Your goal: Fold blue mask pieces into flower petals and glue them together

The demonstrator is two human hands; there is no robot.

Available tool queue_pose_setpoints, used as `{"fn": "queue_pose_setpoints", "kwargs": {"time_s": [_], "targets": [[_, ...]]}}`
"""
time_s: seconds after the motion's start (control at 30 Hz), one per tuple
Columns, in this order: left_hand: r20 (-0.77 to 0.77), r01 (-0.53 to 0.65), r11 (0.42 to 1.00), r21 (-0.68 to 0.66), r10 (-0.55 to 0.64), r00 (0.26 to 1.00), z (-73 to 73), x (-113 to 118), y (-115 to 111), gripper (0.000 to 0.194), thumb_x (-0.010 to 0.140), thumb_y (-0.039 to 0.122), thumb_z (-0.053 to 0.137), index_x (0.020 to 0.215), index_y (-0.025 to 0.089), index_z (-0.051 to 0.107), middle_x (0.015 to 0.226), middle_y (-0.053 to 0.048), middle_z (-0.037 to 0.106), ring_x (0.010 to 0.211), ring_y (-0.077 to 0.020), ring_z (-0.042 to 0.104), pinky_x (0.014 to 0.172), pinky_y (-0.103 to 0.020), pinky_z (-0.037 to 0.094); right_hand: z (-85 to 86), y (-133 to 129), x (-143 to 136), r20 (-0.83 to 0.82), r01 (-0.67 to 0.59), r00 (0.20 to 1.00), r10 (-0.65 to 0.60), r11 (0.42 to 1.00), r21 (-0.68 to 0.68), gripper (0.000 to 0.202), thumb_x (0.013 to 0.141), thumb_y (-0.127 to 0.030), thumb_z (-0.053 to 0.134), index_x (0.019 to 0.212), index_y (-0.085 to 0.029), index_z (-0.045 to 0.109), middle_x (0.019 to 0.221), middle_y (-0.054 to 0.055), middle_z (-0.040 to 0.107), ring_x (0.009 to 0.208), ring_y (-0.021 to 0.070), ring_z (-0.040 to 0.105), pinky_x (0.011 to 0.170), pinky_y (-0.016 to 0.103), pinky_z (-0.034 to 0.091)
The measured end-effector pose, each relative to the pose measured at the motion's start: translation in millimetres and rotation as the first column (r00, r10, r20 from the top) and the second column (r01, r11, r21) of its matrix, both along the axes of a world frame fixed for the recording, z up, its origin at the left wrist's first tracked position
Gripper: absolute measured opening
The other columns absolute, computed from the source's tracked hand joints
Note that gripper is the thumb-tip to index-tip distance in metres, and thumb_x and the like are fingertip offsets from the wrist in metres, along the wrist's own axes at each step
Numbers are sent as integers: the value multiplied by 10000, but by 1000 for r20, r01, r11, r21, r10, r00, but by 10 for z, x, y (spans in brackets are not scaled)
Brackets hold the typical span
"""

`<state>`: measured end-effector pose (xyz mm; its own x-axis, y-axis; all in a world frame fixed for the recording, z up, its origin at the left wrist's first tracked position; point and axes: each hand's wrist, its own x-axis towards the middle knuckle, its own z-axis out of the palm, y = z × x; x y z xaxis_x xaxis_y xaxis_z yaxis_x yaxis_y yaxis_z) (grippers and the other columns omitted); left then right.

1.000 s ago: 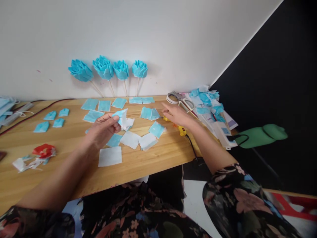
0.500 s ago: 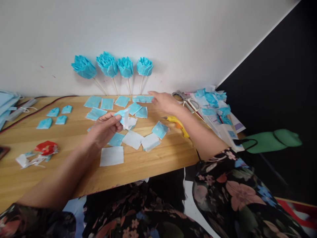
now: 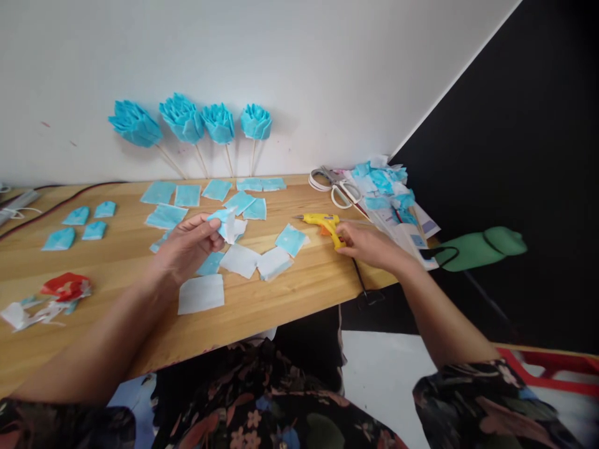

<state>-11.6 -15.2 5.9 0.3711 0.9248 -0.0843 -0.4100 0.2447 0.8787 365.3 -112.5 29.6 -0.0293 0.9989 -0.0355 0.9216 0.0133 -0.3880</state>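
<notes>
My left hand pinches a folded blue and white fabric piece between thumb and fingers. Beneath and around it lie several blue and white fabric squares on the wooden table. To the right, my right hand has its fingers closed round the handle of a yellow glue gun, whose nozzle points left. A black cord runs from the gun's handle over the table's front edge.
Several blue fabric flowers on sticks lean against the wall. White-handled scissors and a scrap pile lie back right, near a green bottle. Rounded blue pieces and a red scrap lie left.
My right hand has moved from the back squares down to the right and taken hold of the glue gun. The left hand still holds the folded piece. The whole view has shifted.
</notes>
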Motion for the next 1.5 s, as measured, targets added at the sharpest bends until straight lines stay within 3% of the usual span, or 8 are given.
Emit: {"fn": "queue_pose_setpoints", "kwargs": {"time_s": [0.27, 0.43, 0.57, 0.7, 0.83, 1.0, 1.27, 1.5], "targets": [[5, 5, 1000, -28, -5, 1000, 13, 19, -6, 330, 636, 327, 917, 592, 151, 641, 525, 11, 584, 494, -87, 550, 479, -203, 428, -301, -25, -390, 166, 259, 948, -272, 961, 98, 255, 885, -397, 575, 1081, -241, 626, 761, 80, 731, 711, 320, 709, 639, 424, 508], [18, 17, 1000, -11, -17, 1000, 54, 63, -39, 330, 642, 356, 912, 630, 151, 654, 491, 19, 558, 481, -83, 511, 477, -209, 405, -34, 97, -454, 218, 304, 907, -360, 919, 252, 392, 917, -534, 547, 1107, -220, 685, 780, 139, 739, 778, 378, 719, 709, 508, 525], [25, 25, 1000, -4, -25, 999, 62, 77, -53, 329, 645, 359, 908, 641, 154, 651, 491, 24, 558, 476, -78, 492, 484, -217, 402, 218, 245, -803, -184, 209, 970, -159, 931, 299, 387, 941, -486, 533, 1229, -262, 661, 1044, 119, 764, 988, 331, 717, 833, 496, 555], [18, 31, 999, 15, -31, 999, 57, 86, -59, 334, 650, 375, 900, 644, 158, 646, 485, 31, 551, 468, -74, 479, 480, -216, 383, 211, 494, -1313, -687, -87, 715, 129, 992, 96, 491, 923, -476, 573, 1373, -278, 578, 1219, 90, 730, 1139, 257, 682, 959, 456, 551], [-63, 20, 998, 67, -16, 998, 26, 85, -51, 299, 688, 387, 871, 688, 161, 676, 490, 34, 543, 477, -75, 470, 491, -224, 368, 111, 724, -1648, -874, -220, 474, 112, 975, 5, 529, 950, -475, 547, 1433, -260, 535, 1345, 98, 669, 1227, 228, 629, 1054, 458, 504], [-151, -39, 988, 148, 62, 987, -38, 81, -37, 231, 749, 375, 821, 739, 174, 707, 506, 44, 518, 492, -72, 441, 510, -232, 347, 22, 868, -1784, -932, -307, 359, 45, 949, -72, 540, 878, -402, 650, 1393, -254, 583, 1205, 69, 703, 1118, 209, 650, 1034, 439, 522], [-249, -108, 968, 226, 164, 954, 38, 90, -69, 243, 755, 362, 791, 673, 179, 653, 519, 42, 496, 499, -79, 397, 515, -249, 320, -58, 953, -1820, -942, -334, 333, 42, 940, -76, 549, 809, -320, 704, 1348, -261, 619, 1010, 18, 695, 960, 179, 651, 1015, 426, 514], [-273, -105, 950, 295, 190, 943, 51, 92, -72, 243, 767, 353, 781, 658, 182, 647, 516, 48, 477, 506, -81, 374, 515, -255, 280, -25, 975, -1884, -856, -315, 501, 131, 948, -39, 578, 805, -303, 636, 1379, -253, 592, 1015, 36, 659, 922, 181, 626, 934, 398, 524]]}}
